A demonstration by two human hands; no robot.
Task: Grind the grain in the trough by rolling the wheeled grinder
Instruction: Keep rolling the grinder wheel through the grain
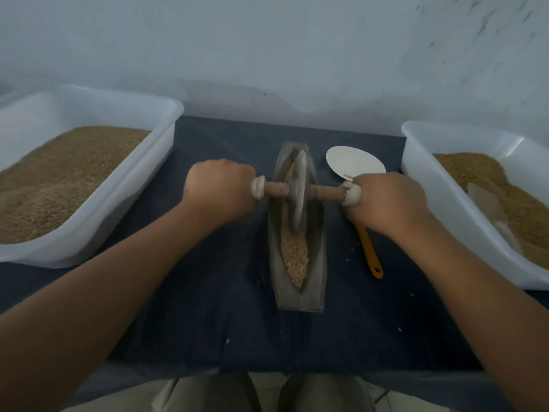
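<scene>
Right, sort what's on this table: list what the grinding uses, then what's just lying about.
In use: left hand, right hand, each gripping one end of the wheeled grinder; trough; grain in it.
Lying about: scoop with orange handle; left tub; right tub, both holding grain.

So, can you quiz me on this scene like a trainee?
1. True or false: left hand and right hand each grip an end of the wooden axle of the grey disc-wheeled grinder.
2. The white, orange-handled scoop lies: A) left of the long grey trough; B) right of it; C) inside it.
3. Fill in: the wheel sits toward the trough's ___ end.
Key: 1 true; 2 B; 3 far.
</scene>
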